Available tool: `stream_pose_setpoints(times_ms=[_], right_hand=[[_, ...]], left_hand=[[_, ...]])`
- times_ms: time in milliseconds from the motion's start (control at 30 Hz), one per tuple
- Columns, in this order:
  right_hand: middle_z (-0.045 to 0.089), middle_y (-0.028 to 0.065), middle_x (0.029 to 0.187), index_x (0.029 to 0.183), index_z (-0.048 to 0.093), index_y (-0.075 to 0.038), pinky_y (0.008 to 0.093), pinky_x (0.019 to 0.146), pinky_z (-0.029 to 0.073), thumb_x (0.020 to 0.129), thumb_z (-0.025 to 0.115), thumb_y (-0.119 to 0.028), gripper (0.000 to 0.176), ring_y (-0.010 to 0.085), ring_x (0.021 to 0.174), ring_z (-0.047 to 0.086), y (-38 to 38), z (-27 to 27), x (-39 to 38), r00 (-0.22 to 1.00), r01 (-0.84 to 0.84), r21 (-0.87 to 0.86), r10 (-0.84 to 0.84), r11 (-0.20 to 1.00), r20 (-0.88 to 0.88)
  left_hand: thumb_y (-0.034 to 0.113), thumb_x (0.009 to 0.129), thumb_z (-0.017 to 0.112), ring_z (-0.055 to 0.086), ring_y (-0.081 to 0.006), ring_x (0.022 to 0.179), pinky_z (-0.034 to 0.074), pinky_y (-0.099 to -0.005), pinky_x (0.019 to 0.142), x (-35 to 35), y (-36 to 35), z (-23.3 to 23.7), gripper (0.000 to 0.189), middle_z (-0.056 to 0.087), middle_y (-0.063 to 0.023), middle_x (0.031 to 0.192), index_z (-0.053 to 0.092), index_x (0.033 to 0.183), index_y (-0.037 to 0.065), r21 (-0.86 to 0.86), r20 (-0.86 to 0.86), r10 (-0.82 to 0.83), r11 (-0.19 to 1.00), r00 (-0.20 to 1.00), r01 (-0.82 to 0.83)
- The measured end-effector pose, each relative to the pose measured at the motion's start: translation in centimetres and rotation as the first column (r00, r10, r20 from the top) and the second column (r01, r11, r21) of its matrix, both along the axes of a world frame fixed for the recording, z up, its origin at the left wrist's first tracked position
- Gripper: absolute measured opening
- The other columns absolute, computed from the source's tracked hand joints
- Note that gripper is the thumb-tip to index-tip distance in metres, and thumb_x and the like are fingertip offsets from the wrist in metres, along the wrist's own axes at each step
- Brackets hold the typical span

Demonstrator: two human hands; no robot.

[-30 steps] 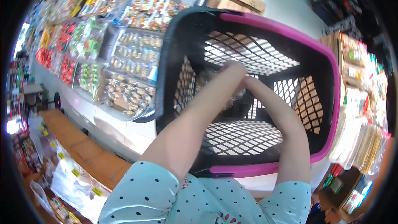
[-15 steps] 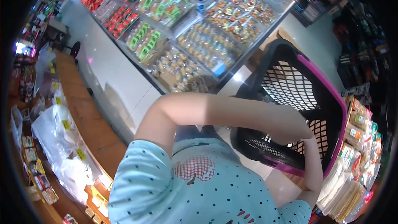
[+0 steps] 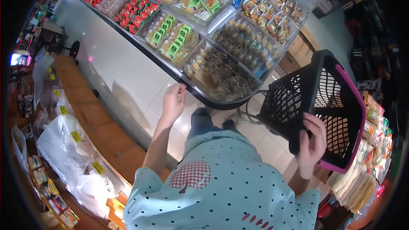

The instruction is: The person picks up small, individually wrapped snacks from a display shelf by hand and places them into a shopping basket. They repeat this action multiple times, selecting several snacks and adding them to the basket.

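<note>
One black basket (image 3: 283, 102) with a pink edge tilts on the person's right, its mouth turned away from the display stand (image 3: 200, 98). The right hand (image 3: 314, 142) lies over its near rim, fingers bent — I cannot tell whether it grips or only touches. The left hand (image 3: 174, 102), just beside the stand's front edge, curls loosely; whether it pinches anything is unclear. Two bins of green-labelled packets (image 3: 168, 36) and two of brown packets (image 3: 247, 44) fill the stand's near part. At lower left, four large yellow tags (image 3: 98, 167) mark white plastic bags (image 3: 64, 145) — at least five small boxes (image 3: 50, 188) line up below.
</note>
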State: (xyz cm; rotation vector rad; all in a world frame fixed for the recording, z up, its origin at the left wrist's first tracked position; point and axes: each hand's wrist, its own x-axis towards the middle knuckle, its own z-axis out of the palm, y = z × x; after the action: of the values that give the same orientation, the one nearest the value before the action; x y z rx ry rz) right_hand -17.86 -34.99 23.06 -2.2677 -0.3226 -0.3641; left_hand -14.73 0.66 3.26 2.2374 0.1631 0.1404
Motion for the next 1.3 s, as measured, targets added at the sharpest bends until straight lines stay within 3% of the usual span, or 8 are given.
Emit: stream_pose_setpoints(times_ms=[33, 133, 233, 300, 467, 700, 1000, 1300], right_hand=[[0.061, 0.0177, 0.104, 0.095, 0.060, 0.004, 0.0340, 0.084, 0.047, 0.074, 0.059, 0.008, 0.021, 0.0282, 0.095, 0.060, 2.4, -0.8, 0.9, 0.999, -0.030, 0.069, 0.028, 0.997, 0.026], [0.062, 0.0154, 0.097, 0.095, 0.061, 0.001, 0.0313, 0.077, 0.049, 0.075, 0.064, 0.005, 0.021, 0.0267, 0.089, 0.062, 10.0, -6.0, 4.5, 0.992, 0.000, 0.080, 0.010, 0.997, -0.127], [0.056, 0.0143, 0.082, 0.088, 0.058, -0.002, 0.0421, 0.065, 0.046, 0.077, 0.063, -0.006, 0.012, 0.0357, 0.076, 0.056, 14.8, -17.8, 9.1, 0.995, -0.049, -0.107, 0.039, 0.993, -0.090], [0.055, 0.0148, 0.087, 0.089, 0.057, -0.003, 0.0434, 0.071, 0.046, 0.075, 0.062, -0.011, 0.017, 0.0350, 0.081, 0.057, 16.5, -23.2, 10.0, 0.980, -0.029, -0.345, -0.041, 0.938, -0.193], [0.053, 0.0137, 0.092, 0.090, 0.057, -0.002, 0.0438, 0.074, 0.044, 0.073, 0.066, -0.019, 0.026, 0.0315, 0.088, 0.056, 18.5, -29.2, 10.3, 0.956, 0.036, -0.646, -0.216, 0.763, -0.201], [0.054, 0.0122, 0.095, 0.087, 0.058, -0.004, 0.0432, 0.077, 0.043, 0.073, 0.060, -0.013, 0.017, 0.0284, 0.097, 0.053, 20.6, -29.5, 10.6, 0.928, 0.148, -0.720, -0.346, 0.678, -0.135], [0.059, 0.0101, 0.088, 0.085, 0.058, -0.005, 0.0417, 0.074, 0.043, 0.071, 0.062, -0.012, 0.016, 0.0273, 0.093, 0.056, 20.7, -29.8, 10.9, 0.955, 0.105, -0.671, -0.262, 0.734, -0.138], [0.061, 0.0099, 0.085, 0.089, 0.055, -0.006, 0.0413, 0.073, 0.043, 0.069, 0.070, -0.017, 0.028, 0.0270, 0.091, 0.057, 20.5, -29.5, 11.1, 0.911, 0.253, -0.542, -0.386, 0.802, -0.145]], left_hand=[[-0.001, 0.077, 0.058, 0.059, -0.0271, 0.083, 0.047, -0.0370, 0.071, 1.4, 0.2, 0.0, 0.013, 0.060, -0.0114, 0.084, 0.058, 0.090, 0.003, 0.164, 0.121, -0.135, 0.980, 0.983, 0.114], [0.000, 0.071, 0.061, 0.053, -0.0323, 0.090, 0.045, -0.0413, 0.077, 5.9, -0.2, -0.4, 0.018, 0.058, -0.0126, 0.091, 0.058, 0.089, 0.004, 0.171, 0.142, -0.251, 0.959, 0.957, 0.226], [0.004, 0.071, 0.062, 0.052, -0.0314, 0.094, 0.044, -0.0396, 0.076, 9.8, -0.2, -4.4, 0.020, 0.056, -0.0116, 0.094, 0.059, 0.090, 0.005, 0.327, 0.209, -0.448, 0.870, 0.869, 0.370], [0.009, 0.071, 0.064, 0.050, -0.0314, 0.096, 0.043, -0.0398, 0.078, 11.6, -0.3, -7.0, 0.022, 0.054, -0.0111, 0.096, 0.059, 0.093, 0.006, 0.486, 0.133, -0.588, 0.740, 0.798, 0.464], [0.008, 0.071, 0.061, 0.049, -0.0302, 0.099, 0.040, -0.0418, 0.080, 12.2, -0.8, -9.2, 0.024, 0.054, -0.0112, 0.098, 0.057, 0.095, 0.005, 0.496, 0.074, -0.638, 0.690, 0.766, 0.527], [0.005, 0.069, 0.058, 0.048, -0.0307, 0.097, 0.037, -0.0413, 0.082, 13.1, -1.1, -9.7, 0.029, 0.052, -0.0139, 0.099, 0.054, 0.098, 0.004, 0.548, 0.061, -0.680, 0.634, 0.730, 0.545], [0.004, 0.068, 0.059, 0.049, -0.0300, 0.096, 0.036, -0.0411, 0.081, 13.7, -0.9, -10.5, 0.022, 0.055, -0.0119, 0.094, 0.057, 0.090, 0.005, 0.469, 0.167, -0.695, 0.680, 0.700, 0.564], [0.007, 0.069, 0.060, 0.050, -0.0268, 0.096, 0.035, -0.0403, 0.083, 13.8, -1.0, -9.9, 0.023, 0.057, -0.0079, 0.092, 0.056, 0.092, 0.007, 0.548, 0.058, -0.714, 0.607, 0.698, 0.575]])
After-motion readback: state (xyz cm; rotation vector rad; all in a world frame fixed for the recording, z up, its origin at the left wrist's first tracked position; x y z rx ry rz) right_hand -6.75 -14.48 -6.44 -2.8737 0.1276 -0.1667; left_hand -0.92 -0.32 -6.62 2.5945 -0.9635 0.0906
